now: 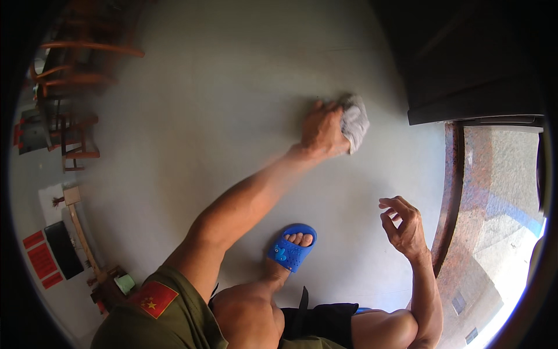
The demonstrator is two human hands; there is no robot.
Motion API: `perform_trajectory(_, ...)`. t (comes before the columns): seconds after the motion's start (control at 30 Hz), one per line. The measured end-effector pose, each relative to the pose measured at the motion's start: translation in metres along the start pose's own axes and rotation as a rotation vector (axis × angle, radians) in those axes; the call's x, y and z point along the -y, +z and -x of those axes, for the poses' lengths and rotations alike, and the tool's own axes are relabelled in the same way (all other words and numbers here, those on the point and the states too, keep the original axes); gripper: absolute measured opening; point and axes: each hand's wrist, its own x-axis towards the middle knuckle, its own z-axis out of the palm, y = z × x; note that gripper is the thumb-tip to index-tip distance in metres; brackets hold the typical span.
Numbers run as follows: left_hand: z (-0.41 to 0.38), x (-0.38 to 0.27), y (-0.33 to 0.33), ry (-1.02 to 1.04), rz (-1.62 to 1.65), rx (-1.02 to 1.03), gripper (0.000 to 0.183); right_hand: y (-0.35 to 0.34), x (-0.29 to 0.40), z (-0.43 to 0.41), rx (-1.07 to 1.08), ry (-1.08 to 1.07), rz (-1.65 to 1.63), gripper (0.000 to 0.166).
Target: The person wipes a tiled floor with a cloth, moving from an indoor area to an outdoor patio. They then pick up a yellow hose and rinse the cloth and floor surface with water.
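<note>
My left arm reaches out across a smooth grey floor [209, 126]. In my left hand [322, 128] is a bunched light grey cloth [355, 124], pressed against the floor under the palm and fingers. Some of the fingers are blurred or hidden by the back of the hand. To the right, my right hand [403, 224] hangs over the floor near the doorway, with nothing in it. Its fingers are loosely bent, with a gap between thumb and forefinger. Below the left forearm, a bare foot in a blue perforated slipper [293, 248] stands on the floor.
A dark door panel or cabinet [471, 65] juts in at upper right. Beneath it runs a speckled stone threshold [453, 187], with bright ground beyond. Wooden chairs [91, 48] and a small stool [80, 139] stand at left, above a light green container [125, 283].
</note>
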Motion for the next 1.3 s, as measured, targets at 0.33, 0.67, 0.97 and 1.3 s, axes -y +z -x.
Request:
perform_trajectory(0.33, 0.05, -0.066, -0.029, -0.129, 0.263, 0.543, 0.065, -0.025, 0.003, 0.015, -0.231, 0.064, 0.012, 0.028)
perform_trajectory(0.67, -0.034, 0.098, -0.042, -0.381, 0.254, 0.052, 0.023, -0.019, 0.011, 0.014, -0.173, -0.005, 0.041, 0.024)
perform_trajectory(0.97, -0.047, 0.1, -0.032, -0.522, 0.214, 0.07, 0.029, -0.008, 0.005, 0.013, -0.139, 0.02, 0.056, 0.024)
perform_trajectory(1.3, -0.047, 0.1, -0.037, -0.583, 0.196, 0.098, 0.03, -0.005, 0.006, 0.006, -0.113, -0.015, 0.05, 0.022)
